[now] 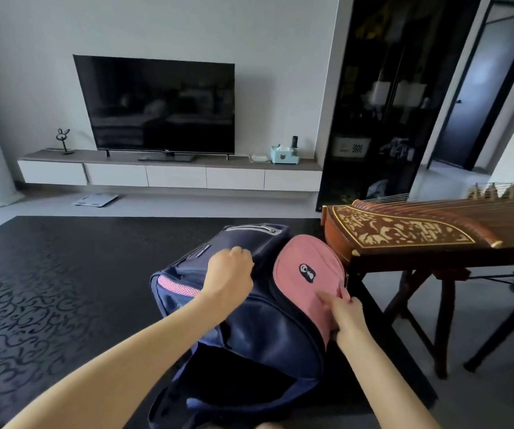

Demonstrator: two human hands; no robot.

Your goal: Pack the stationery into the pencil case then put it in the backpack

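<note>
Fingers (326,296) on backpack (268,320) pocket (308,255), logo patch (307,272) perhaps a panda

Backpack (249,320) base cut off by bottom edge, zither (435,230) cropped at right, grip of left hand (229,270) hidden behind knuckles

To your right, the zither (404,235) stands just beside the backpack (258,323) at the dark surface's (48,289) right edge; leftward lies open room.
</note>
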